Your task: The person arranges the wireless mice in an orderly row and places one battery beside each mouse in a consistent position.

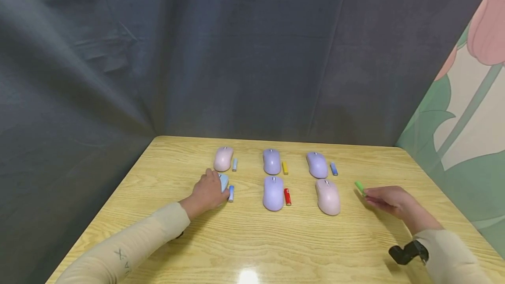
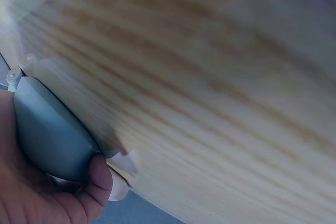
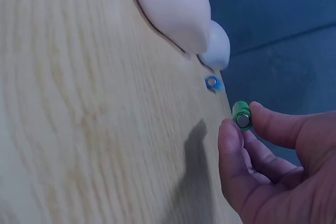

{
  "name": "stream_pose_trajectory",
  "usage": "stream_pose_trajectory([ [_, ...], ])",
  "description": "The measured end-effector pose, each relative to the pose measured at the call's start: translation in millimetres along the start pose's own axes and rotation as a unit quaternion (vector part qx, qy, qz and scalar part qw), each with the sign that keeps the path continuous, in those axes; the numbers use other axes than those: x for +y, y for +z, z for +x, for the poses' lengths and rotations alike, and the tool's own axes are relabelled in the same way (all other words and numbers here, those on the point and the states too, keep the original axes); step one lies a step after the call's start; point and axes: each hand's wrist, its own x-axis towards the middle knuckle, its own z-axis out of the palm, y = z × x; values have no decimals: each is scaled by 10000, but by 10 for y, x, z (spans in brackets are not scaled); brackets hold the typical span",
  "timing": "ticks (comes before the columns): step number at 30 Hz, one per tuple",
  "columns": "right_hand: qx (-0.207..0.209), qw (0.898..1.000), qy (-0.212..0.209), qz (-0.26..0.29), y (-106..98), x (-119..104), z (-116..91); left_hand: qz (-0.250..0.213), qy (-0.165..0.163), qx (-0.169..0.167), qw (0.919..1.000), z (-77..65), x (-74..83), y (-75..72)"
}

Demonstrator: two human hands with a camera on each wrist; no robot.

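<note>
On the left of the table, my left hand (image 1: 208,191) grips a light blue computer mouse (image 1: 224,182) from above. The thumb curls against the side of the mouse in the left wrist view, where the smooth blue shell (image 2: 52,129) shows. Just right of that hand lies a blue battery (image 1: 231,194), close to the thumb. Over the right side of the table, my right hand (image 1: 388,200) pinches a green battery (image 1: 359,187) between thumb and fingertips. Its flat metal end (image 3: 243,121) faces the right wrist camera. Nearest to this hand is a pink mouse (image 1: 328,196).
Behind the left hand stand a pink mouse (image 1: 223,159) and a pale blue battery (image 1: 235,164). Purple mice (image 1: 272,161) (image 1: 273,193) (image 1: 317,164) have a yellow battery (image 1: 285,168), a red battery (image 1: 287,197) and a blue battery (image 1: 334,168) beside them. A dark curtain (image 1: 252,56) hangs behind.
</note>
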Motion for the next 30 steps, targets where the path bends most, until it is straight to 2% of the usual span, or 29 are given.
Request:
stream_pose_trajectory([
  [11, 316, 9938, -108, -1060, 285, 16, -33, -50, -11, -22, 10000, 3, 5, -8],
  [22, 417, 9859, -165, -1610, 440, 37, -62, 25, -27, -36, 10000, 7, 2, 4],
  [26, 491, 9818, -163, -1827, 483, 37, -73, 2, -12, -17, 10000, 7, 5, -3],
  [30, 613, 9735, -225, -2190, 514, 51, -71, -18, -3, -18, 10000, 3, 9, -11],
])
